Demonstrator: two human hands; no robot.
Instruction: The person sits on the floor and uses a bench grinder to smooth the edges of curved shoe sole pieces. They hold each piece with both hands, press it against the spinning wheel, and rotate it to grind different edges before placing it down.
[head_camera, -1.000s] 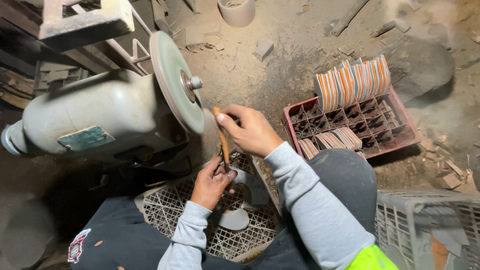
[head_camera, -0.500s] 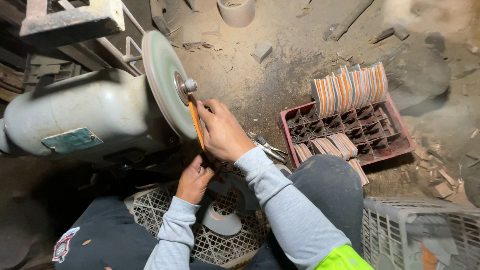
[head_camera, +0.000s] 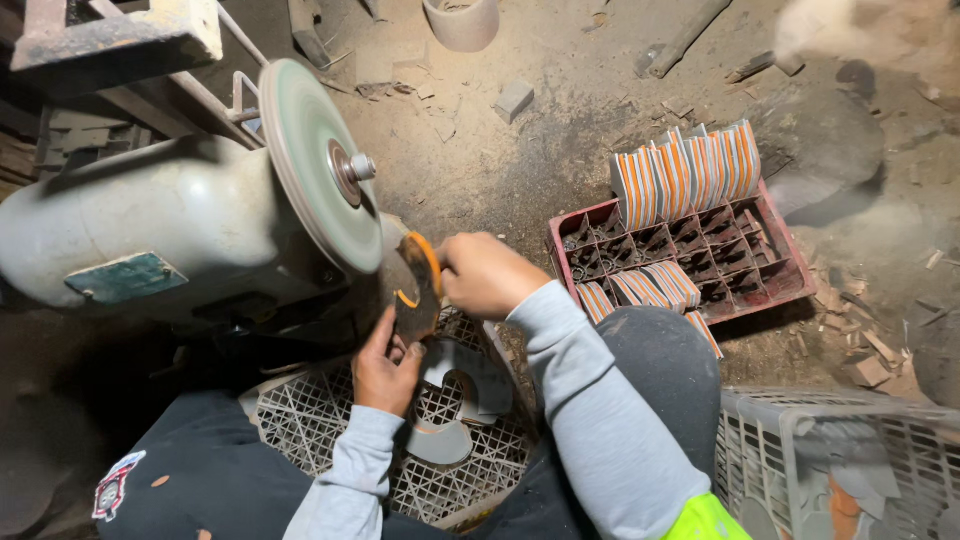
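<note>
Both my hands hold a flat, dark metal piece with an orange edge (head_camera: 415, 290) just under the rim of the pale green grinding wheel (head_camera: 318, 165). My right hand (head_camera: 485, 275) grips the piece's upper end, close to the wheel. My left hand (head_camera: 385, 365) supports its lower end from below. The wheel sits on the shaft of a grey-green motor (head_camera: 150, 235) at my left. Whether the piece touches the wheel I cannot tell. Beneath my hands, grey curved metal blanks (head_camera: 455, 400) lie in a white lattice crate (head_camera: 300, 430).
A red divided crate (head_camera: 765, 290) on the dirt floor at right holds several orange-striped flat pieces (head_camera: 685, 180). A grey plastic basket (head_camera: 850, 460) stands at lower right. A rusty metal frame (head_camera: 120, 40) is behind the motor, and a round pot (head_camera: 462, 20) lies far back.
The piece has turned from edge-on and upright to face-on and sits lower, at the wheel's bottom rim. Both hands shifted with it.
</note>
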